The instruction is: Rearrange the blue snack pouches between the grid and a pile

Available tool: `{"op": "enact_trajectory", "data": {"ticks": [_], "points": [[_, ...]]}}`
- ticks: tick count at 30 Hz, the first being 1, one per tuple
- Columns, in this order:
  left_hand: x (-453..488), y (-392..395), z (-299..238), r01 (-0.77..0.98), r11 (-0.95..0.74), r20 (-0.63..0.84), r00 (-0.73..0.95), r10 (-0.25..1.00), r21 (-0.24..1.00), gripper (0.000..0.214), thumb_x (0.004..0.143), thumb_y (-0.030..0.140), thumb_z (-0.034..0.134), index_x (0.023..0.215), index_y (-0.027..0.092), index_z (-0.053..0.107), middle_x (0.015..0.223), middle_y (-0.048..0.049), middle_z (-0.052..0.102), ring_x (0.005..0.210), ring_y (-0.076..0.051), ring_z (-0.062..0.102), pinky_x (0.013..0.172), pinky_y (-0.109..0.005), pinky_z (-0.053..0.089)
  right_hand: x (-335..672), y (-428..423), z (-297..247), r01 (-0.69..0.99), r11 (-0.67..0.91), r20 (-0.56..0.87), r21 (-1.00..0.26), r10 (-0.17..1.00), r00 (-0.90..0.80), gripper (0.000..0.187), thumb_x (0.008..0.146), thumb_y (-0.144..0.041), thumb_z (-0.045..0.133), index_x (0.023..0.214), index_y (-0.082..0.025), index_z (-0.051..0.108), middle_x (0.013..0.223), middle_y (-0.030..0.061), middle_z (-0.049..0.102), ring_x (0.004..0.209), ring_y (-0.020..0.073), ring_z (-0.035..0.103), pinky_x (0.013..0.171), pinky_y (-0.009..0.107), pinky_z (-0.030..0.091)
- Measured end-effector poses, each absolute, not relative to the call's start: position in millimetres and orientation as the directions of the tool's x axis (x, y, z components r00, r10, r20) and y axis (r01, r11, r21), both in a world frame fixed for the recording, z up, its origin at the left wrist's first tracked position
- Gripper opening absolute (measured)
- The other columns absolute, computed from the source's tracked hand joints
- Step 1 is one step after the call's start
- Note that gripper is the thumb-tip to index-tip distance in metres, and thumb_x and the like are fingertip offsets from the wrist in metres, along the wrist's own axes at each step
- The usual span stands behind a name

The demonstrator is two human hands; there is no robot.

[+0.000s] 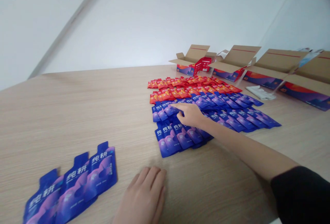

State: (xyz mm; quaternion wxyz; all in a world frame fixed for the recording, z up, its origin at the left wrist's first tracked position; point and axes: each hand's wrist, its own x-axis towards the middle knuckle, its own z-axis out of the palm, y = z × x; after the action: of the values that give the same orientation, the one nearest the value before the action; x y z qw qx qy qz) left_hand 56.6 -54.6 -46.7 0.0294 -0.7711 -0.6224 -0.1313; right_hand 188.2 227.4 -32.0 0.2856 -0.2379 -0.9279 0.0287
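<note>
My left hand (pixel 144 194) lies on the wooden table with its fingers flat, holding nothing. To its left are three overlapping blue pouches (pixel 74 186) with pink-purple print and white characters. My right hand (pixel 190 115) is over the left part of the upper row of blue pouches (pixel 221 100), its index finger stretched out and the thumb apart below. Whether that fingertip touches a pouch I cannot tell. Nearer to me, the front row of blue pouches (pixel 177 136) is partly hidden by my right hand and forearm. Behind the blue rows lie two rows of red pouches (pixel 185 91).
Several open cardboard boxes stand along the back right, among them the leftmost box (pixel 185 69) and the nearest box (pixel 304 95). A red carton (pixel 205 64) sits by the leftmost one. White crumpled material (pixel 261 92) lies before the boxes. A white wall (pixel 129 21) rises behind the table (pixel 103 107).
</note>
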Motion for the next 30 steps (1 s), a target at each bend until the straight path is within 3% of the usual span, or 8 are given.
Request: {"op": "enact_trajectory", "data": {"ticks": [3,6,10,14,20,26,30], "points": [[58.1,-53.2,-45.4,0.967,-0.221,0.211,0.191,0.959,0.129,0.029,0.088,0.012,0.046,0.112,0.021,0.060,0.104,-0.0047,0.069,0.091,-0.023,0.066,0.079,-0.040,0.060,207.3,208.0,-26.7,0.379,0.890,0.545,-0.254,0.455,-0.704,0.040,0.079,-0.010,0.050,0.110,-0.021,0.073,0.111,0.0031,0.074,0.099,0.0195,0.071,0.091,0.032,0.056],[60.4,-51.3,-43.7,0.966,-0.217,0.177,0.191,0.965,0.139,0.027,0.089,0.012,0.045,0.109,0.021,0.060,0.103,-0.0053,0.069,0.091,-0.024,0.066,0.078,-0.041,0.060,230.9,177.5,-24.8,0.289,0.932,0.530,-0.220,0.363,-0.766,0.031,0.083,-0.012,0.052,0.105,-0.018,0.073,0.109,0.0063,0.074,0.101,0.0209,0.069,0.092,0.034,0.055],[61.7,-49.9,-43.0,0.963,-0.230,0.180,0.203,0.962,0.141,0.023,0.091,0.013,0.044,0.107,0.020,0.058,0.102,-0.0054,0.068,0.091,-0.024,0.065,0.076,-0.042,0.060,256.0,140.8,-33.5,0.254,0.959,0.434,-0.124,0.282,-0.855,0.029,0.089,-0.021,0.055,0.114,-0.015,0.069,0.119,0.0101,0.070,0.113,0.0258,0.063,0.101,0.045,0.049],[61.8,-47.9,-42.7,0.959,-0.258,0.227,0.227,0.947,0.118,0.022,0.091,0.013,0.042,0.103,0.019,0.059,0.097,-0.0064,0.067,0.087,-0.025,0.065,0.072,-0.041,0.060,266.6,128.0,-50.5,0.246,0.966,0.393,-0.083,0.258,-0.882,0.043,0.091,-0.033,0.057,0.129,-0.012,0.061,0.129,0.0142,0.065,0.121,0.0286,0.058,0.107,0.049,0.045],[61.1,-45.0,-42.3,0.961,-0.259,0.251,0.228,0.941,0.100,0.024,0.093,0.012,0.039,0.101,0.019,0.061,0.095,-0.0066,0.067,0.085,-0.023,0.064,0.073,-0.038,0.058,266.1,130.7,-62.6,0.237,0.971,0.490,-0.033,0.222,-0.843,0.038,0.091,-0.014,0.050,0.126,-0.009,0.062,0.123,0.0136,0.068,0.114,0.0256,0.063,0.106,0.046,0.047],[60.2,-46.1,-42.0,0.965,-0.242,0.223,0.215,0.951,0.102,0.025,0.092,0.012,0.040,0.098,0.019,0.064,0.096,-0.0066,0.066,0.088,-0.023,0.063,0.076,-0.037,0.057,265.4,129.5,-63.3,0.172,0.981,0.600,0.093,0.082,-0.796,0.026,0.093,-0.013,0.050,0.111,-0.012,0.069,0.109,0.0111,0.074,0.098,0.0232,0.069,0.094,0.046,0.052],[60.0,-46.5,-39.9,0.963,-0.249,0.183,0.227,0.956,0.104,0.026,0.092,0.011,0.040,0.100,0.019,0.063,0.098,-0.0070,0.066,0.089,-0.023,0.063,0.076,-0.039,0.058,267.3,127.5,-59.0,0.198,0.970,0.656,0.143,0.057,-0.752,0.024,0.093,-0.009,0.051,0.106,-0.013,0.070,0.106,0.0095,0.075,0.095,0.0210,0.071,0.091,0.042,0.052]]}}
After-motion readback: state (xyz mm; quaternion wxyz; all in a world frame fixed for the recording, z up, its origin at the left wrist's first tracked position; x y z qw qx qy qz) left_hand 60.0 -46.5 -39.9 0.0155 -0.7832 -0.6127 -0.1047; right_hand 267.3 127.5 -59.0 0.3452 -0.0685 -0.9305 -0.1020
